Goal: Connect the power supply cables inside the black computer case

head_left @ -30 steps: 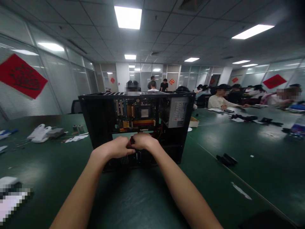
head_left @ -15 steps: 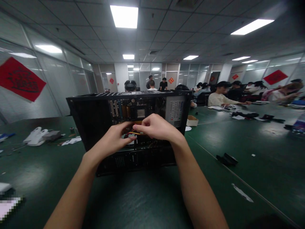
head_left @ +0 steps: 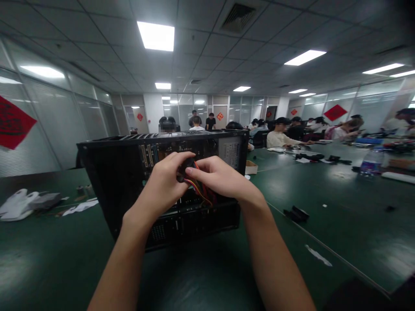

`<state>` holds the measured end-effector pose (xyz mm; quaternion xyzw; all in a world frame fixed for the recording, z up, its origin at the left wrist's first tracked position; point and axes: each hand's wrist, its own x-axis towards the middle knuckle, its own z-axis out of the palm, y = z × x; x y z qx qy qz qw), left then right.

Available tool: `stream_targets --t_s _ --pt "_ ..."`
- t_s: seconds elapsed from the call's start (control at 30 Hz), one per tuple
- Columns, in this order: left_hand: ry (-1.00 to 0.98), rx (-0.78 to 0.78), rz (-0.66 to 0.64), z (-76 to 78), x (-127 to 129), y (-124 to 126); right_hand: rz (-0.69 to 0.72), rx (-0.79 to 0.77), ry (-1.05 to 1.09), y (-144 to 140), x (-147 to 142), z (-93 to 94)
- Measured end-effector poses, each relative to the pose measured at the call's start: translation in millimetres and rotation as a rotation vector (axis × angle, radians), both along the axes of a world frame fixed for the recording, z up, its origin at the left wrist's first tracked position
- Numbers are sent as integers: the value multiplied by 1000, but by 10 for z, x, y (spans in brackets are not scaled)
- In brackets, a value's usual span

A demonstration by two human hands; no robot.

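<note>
Both hands are now raised higher in front of the open computer case [head_left: 106,181], which is standing on the green table [head_left: 340,207]. Left hand [head_left: 164,183] is curling its fingers closed around what looks like a dark connector, though it is mostly hidden. Right hand [head_left: 220,177] is pinching the red and yellow wire bundle [head_left: 202,192], which is running down into the case.

both hands [head_left: 194,177] pinching wires [head_left: 201,190], PC case [head_left: 106,181]
</note>
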<state>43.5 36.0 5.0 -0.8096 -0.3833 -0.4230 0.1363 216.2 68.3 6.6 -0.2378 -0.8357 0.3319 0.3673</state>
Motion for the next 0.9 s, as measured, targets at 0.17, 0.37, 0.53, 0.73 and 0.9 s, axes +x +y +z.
stream_targets --t_s 0.17,0.37,0.53,0.73,0.9 --pt "10 -60 -21 -11 -135 -67 19 -41 33 -80 -59 -3" --pt "119 -84 77 20 -263 -125 16 -50 -14 -126 -188 -34" --pt "278 -37 352 38 -308 -172 -36 7 -87 -123 -273 -85" --pt "354 -18 528 44 -367 -172 -56 97 -121 -142 -340 -105" --pt "356 -38 532 40 -409 -152 -47 116 -103 -70 -383 -140"
